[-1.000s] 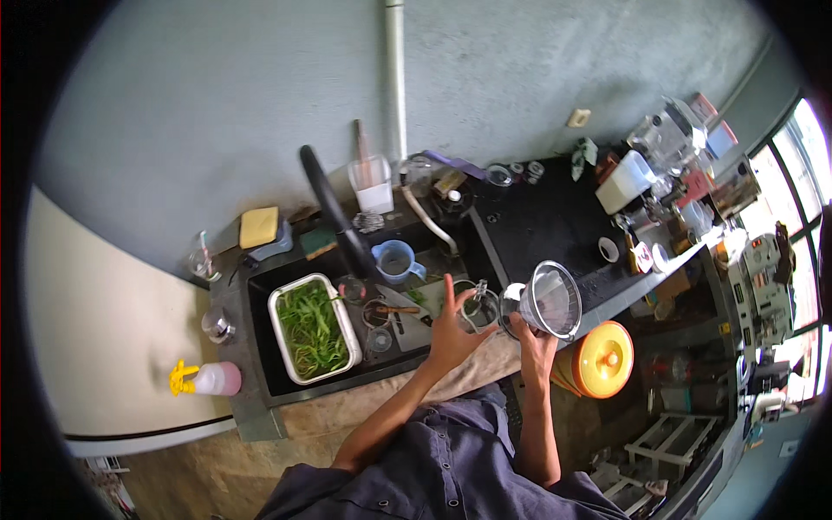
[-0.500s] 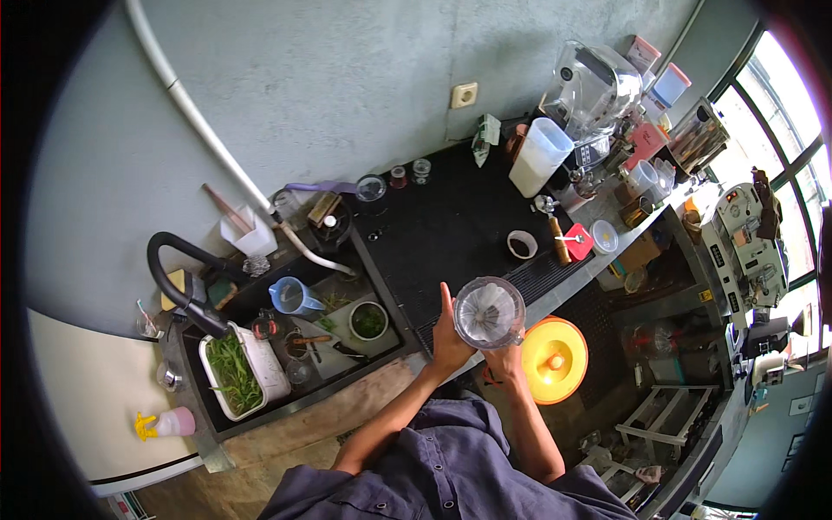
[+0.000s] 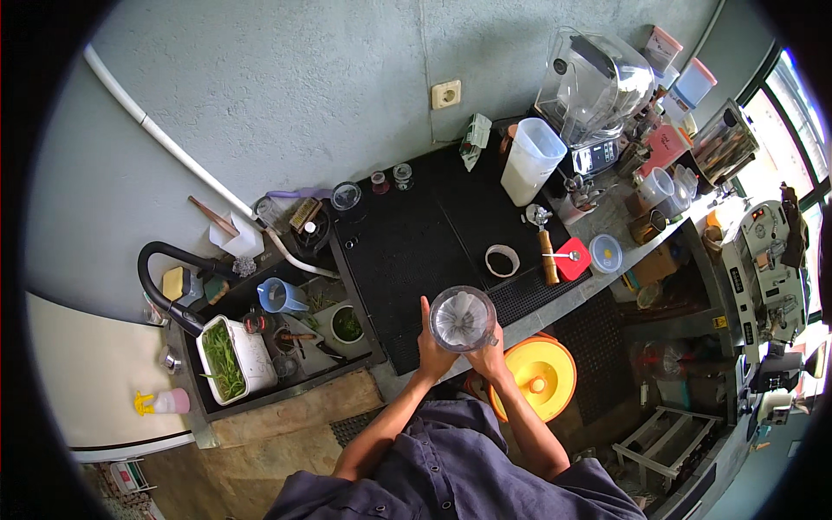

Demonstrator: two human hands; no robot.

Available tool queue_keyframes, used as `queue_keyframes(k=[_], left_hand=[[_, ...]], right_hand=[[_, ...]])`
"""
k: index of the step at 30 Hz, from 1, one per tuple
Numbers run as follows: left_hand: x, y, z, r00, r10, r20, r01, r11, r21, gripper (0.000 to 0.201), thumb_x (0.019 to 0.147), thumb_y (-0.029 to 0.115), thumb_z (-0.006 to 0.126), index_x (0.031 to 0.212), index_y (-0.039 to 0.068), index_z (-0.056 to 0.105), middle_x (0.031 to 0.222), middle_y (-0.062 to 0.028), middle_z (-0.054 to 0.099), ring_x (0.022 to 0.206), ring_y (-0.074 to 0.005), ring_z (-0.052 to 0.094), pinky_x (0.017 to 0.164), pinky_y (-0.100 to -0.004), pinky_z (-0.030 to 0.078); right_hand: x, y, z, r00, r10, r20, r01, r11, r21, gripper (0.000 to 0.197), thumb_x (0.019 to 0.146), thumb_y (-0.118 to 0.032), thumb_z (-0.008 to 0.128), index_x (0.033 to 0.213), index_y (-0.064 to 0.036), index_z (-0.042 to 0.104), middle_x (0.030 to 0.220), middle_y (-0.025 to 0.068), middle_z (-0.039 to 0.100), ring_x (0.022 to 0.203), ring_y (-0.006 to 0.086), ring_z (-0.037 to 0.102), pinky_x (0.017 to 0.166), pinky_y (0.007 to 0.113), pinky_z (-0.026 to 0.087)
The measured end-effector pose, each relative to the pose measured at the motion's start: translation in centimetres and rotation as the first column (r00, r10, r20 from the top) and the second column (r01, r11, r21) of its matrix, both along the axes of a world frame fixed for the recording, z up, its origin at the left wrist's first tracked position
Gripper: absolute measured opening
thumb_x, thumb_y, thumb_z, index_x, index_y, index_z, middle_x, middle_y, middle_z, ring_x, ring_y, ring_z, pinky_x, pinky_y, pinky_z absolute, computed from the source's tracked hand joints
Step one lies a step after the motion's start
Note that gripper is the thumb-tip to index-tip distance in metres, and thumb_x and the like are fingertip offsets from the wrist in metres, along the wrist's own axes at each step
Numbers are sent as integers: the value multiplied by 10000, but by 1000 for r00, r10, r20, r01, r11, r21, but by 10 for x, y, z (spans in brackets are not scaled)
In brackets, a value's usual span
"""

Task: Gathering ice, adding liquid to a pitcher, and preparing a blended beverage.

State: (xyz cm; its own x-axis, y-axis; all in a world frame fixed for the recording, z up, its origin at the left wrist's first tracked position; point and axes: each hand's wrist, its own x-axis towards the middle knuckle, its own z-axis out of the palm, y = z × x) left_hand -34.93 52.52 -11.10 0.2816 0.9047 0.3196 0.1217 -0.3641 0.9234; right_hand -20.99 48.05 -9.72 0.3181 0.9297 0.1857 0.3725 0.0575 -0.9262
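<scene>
Between my left hand (image 3: 433, 351) and my right hand (image 3: 489, 351) is a clear round jug (image 3: 464, 317), held over the counter's front edge. Pale folds or ribs spread from its middle; I cannot tell what they are. My left hand wraps its left side, with one finger pointing up along the wall. The fingers of my right hand are around its lower right, by what looks like a handle. Beyond the jug, on the black mat (image 3: 416, 251), sits a small white cup (image 3: 502, 261) with dark contents. A wooden-handled portafilter (image 3: 547, 256) lies to the right, next to a red square lid (image 3: 573, 259).
The sink at left holds a white tub (image 3: 258, 368) of green leaves, a blue jug (image 3: 282, 295) and a bowl of greens (image 3: 347, 325). A black faucet (image 3: 165, 260) arches over it. A blender (image 3: 598, 95) and a tall powder container (image 3: 530, 165) stand back right. Below is a yellow-lidded bucket (image 3: 555, 386).
The view has shifted, so most of the counter appears slightly left. Both hands still hold the jug, which now shows a little further left and is tilted slightly differently.
</scene>
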Motion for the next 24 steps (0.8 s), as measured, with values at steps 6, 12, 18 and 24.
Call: queue_keyframes(k=[6, 12, 18, 24], left_hand=[[-4, -8, -7, 999, -6, 46, 10, 995, -97, 1219, 843, 213, 901, 1669, -50, 44, 1356, -229, 694, 1212, -365, 716, 1142, -475, 499], [-25, -35, 3, 959, 209, -189, -203, 978, 50, 824, 828, 140, 871, 1484, -63, 416, 1232, -243, 648, 1206, -392, 646, 1167, -494, 412], [-108, -92, -23, 827, 47, -561, -51, 999, 8, 618, 813, 40, 800, 1351, -8, 499, 1219, -240, 562, 1157, -417, 589, 959, -501, 490], [-124, -161, 33, 816, -5, -578, -36, 998, -59, 995, 864, 146, 807, 1679, 5, 255, 1235, -233, 607, 1167, -385, 604, 1003, -491, 499]], right_hand=[[-4, -6, 14, 998, 50, -37, -52, 998, -40, 880, 734, -209, 943, 1488, -3, 538, 1523, 224, 550, 1406, 403, 538, 1182, 461, 443], [-10, -31, 47, 997, -44, 69, 41, 998, 52, 995, 742, -250, 956, 1574, -30, 457, 1633, 212, 427, 1500, 385, 450, 1228, 469, 398], [-33, -104, 44, 978, -205, 35, 207, 977, -55, 927, 834, -222, 923, 1610, -88, 436, 1584, 178, 504, 1482, 327, 479, 1204, 497, 407], [-90, -200, 25, 949, -270, -161, 247, 957, -149, 845, 895, -243, 887, 1590, -41, 451, 1534, 182, 562, 1442, 303, 517, 1207, 438, 392]])
